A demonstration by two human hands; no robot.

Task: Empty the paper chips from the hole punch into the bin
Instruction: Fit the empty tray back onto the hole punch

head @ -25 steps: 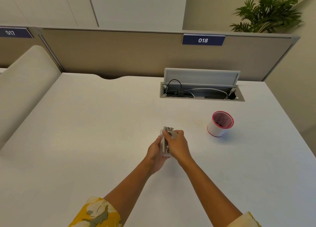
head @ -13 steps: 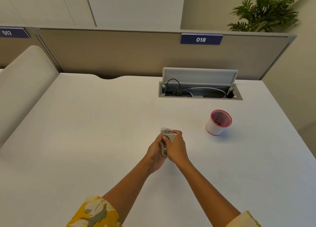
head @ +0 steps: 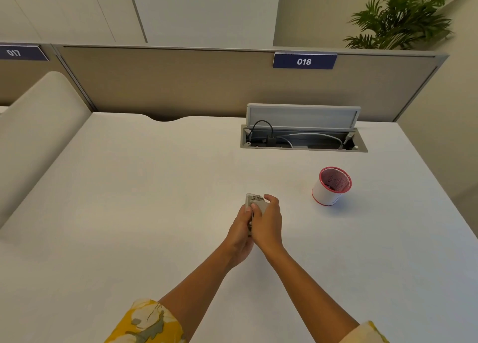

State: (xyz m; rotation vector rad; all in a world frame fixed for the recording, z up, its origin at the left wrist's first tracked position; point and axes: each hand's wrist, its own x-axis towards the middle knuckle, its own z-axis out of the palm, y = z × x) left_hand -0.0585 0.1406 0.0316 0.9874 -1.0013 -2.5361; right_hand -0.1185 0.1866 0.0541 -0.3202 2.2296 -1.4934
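OK, both hands on it now. I've got the small grey metal-and-plastic hole punch pinned between my left hand and right hand, held just above the white desk top, near-centre. Left hand is wrapped round the punch's left side and bottom, thumb up on its face. Right hand is closed over its right side, fingers curled onto the far top corner. Both clamped on the punch, no gap I can see.

What's changed vs a sec ago: the punch has tipped. A second back I could see a long strip of its side w/ the metal bits showing; now only the far end pokes out above my knuckles and the rest is buried in the grip. Right hand has slid further over it. Reads to me like I'm working at the chip tray or base cover, prob. trying to get a purchase on it, but can't tell if it's loose yet, too small and too covered.

The small white round bin with the red rim sits well off to the right and a bit farther, upright, mouth open. Punch is nowhere near over it. So for the task: nothing tipped yet. Risk if the cover pops here: chips land on the desk, not the bin.
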